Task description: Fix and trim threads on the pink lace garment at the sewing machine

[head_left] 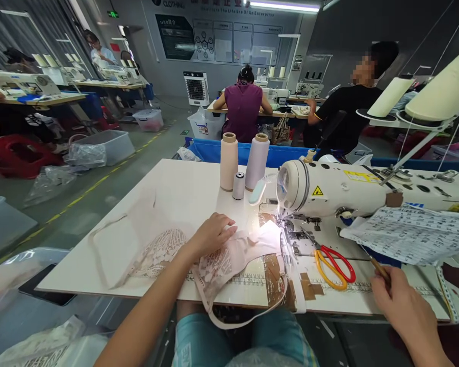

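Note:
A pale pink lace bra lies on the sewing table, one end under the lit needle area of the white sewing machine. My left hand rests on the lace near the bra's middle, fingers loosely stretched and apart. Its other lace cup spreads to the left, and a strap hangs over the table's front edge. On the right, my right hand is closed around an awl with a wooden handle and thin metal shaft. Scissors with red and orange handles lie between that hand and the needle.
Two thread cones and a small spool stand behind the bra. A handwritten sheet leans against the machine, above a tape measure. Plastic bins stand left. Several people work at machines beyond.

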{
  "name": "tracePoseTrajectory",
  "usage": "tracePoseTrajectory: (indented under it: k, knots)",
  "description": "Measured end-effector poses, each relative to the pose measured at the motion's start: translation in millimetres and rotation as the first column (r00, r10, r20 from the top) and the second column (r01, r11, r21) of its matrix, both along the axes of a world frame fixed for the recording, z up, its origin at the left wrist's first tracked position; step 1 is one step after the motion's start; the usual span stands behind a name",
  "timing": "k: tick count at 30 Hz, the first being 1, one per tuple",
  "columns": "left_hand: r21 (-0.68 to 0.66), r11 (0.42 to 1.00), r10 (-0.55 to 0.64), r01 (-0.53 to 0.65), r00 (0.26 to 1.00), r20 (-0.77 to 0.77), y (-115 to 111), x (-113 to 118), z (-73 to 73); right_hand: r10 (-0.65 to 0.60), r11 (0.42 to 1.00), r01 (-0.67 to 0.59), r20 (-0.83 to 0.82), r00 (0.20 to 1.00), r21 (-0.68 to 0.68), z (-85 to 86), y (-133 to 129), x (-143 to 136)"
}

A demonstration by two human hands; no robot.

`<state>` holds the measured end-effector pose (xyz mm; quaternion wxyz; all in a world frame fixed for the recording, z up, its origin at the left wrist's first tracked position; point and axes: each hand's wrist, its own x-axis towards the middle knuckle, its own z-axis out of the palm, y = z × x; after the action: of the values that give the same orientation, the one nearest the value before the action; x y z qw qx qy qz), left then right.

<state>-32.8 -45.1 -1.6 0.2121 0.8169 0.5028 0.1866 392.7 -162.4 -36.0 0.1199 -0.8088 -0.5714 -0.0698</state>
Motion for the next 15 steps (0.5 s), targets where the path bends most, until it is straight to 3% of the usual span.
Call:
tracePoseTrajectory:
  k: [2,4,7,9,11,15]
  knots:
    - [-0.102,0.993,-0.056,0.052,0.998,-0.037,7.4,3.4,-5.9,0.062,0.998,-0.057,-0.212,0.975,0.029,5.8,-14.7,-25.1]
    - [-0.177,0.979,-0.111,0.103,0.993,-0.037,14.8,4.8,-8.4,0.250,0.968,-0.244,-0.378,0.892,0.063,11.1,-17.5,-59.0]
    - [-0.340,0.922,-0.150,0.184,0.981,0.125,20.7,6.4,-6.1,0.574,0.808,-0.556,-0.472,0.670,0.194,18.3,5.8,-116.4]
    - [-0.467,0.839,-0.160,0.279,0.947,0.278,21.2,8.9,-1.3,0.716,0.675,-0.680,-0.476,0.510,0.287,21.3,34.1,-151.1]
    - [-0.529,0.764,-0.171,0.371,0.906,0.387,20.6,12.8,4.8,0.765,0.596,-0.726,-0.517,0.383,0.343,21.6,63.9,-177.7]
    - [-0.517,0.730,-0.187,0.447,0.858,0.479,22.4,21.9,14.5,0.730,0.537,-0.779,-0.641,0.236,0.325,16.4,105.5,-200.7]
